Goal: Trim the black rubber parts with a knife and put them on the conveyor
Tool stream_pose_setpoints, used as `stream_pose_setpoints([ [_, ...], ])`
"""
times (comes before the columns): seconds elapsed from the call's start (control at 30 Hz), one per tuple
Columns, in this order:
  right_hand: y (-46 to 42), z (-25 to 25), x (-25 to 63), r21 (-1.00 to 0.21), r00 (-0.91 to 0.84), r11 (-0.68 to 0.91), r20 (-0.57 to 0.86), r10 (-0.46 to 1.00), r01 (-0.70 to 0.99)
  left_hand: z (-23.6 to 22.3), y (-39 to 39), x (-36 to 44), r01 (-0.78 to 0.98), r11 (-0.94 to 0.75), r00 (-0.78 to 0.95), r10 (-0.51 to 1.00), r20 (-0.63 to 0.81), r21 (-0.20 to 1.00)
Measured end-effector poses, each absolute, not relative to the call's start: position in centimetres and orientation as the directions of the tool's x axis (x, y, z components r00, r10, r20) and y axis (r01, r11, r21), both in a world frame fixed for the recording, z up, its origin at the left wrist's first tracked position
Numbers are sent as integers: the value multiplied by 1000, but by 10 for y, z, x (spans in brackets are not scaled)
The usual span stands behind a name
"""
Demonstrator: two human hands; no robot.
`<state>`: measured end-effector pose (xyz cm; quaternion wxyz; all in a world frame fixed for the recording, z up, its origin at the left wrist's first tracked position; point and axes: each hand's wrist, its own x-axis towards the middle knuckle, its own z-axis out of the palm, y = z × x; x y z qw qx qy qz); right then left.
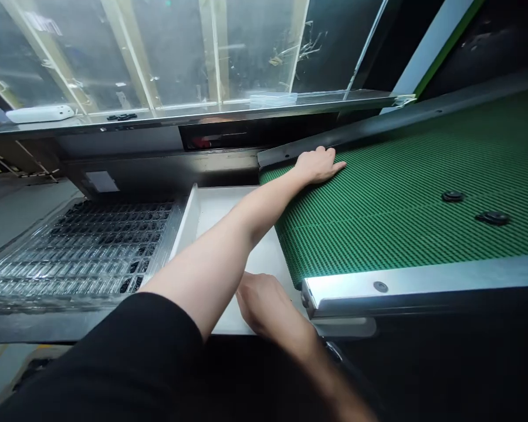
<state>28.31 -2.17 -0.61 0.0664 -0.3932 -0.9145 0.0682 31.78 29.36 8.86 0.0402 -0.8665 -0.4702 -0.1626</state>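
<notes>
My left hand [319,164] reaches across to the far left part of the green conveyor belt [378,199], close to its raised metal side rail [356,132]. Its thumb sticks out to the right, apart from the other fingers, whose tips are hidden; no held thing shows. Below the left forearm, my right hand [264,300] is over the white tray [215,205] with curled fingers, partly covered by that forearm. Whatever it may hold is out of sight. Two small black parts lie on the belt to the right, one [453,196] slightly farther back than the other [493,218].
Left of the tray sits a clear compartmented plastic tray [92,252] with black parts in many slots. A metal shelf [167,117] runs across the back, carrying a white device [39,113] and small black pieces [122,116]. A metal edge rail [422,281] borders the belt's near side.
</notes>
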Motion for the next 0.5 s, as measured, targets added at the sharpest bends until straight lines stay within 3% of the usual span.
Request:
stream_pose_setpoints([
  [0.23,-23,-8,285,-209,-675,678,99,731,704,83,312,309,834,-546,494,803,334,79],
  [0.5,-22,1,284,-301,-667,643,30,745,704,79,307,296,808,-589,542,760,359,28],
])
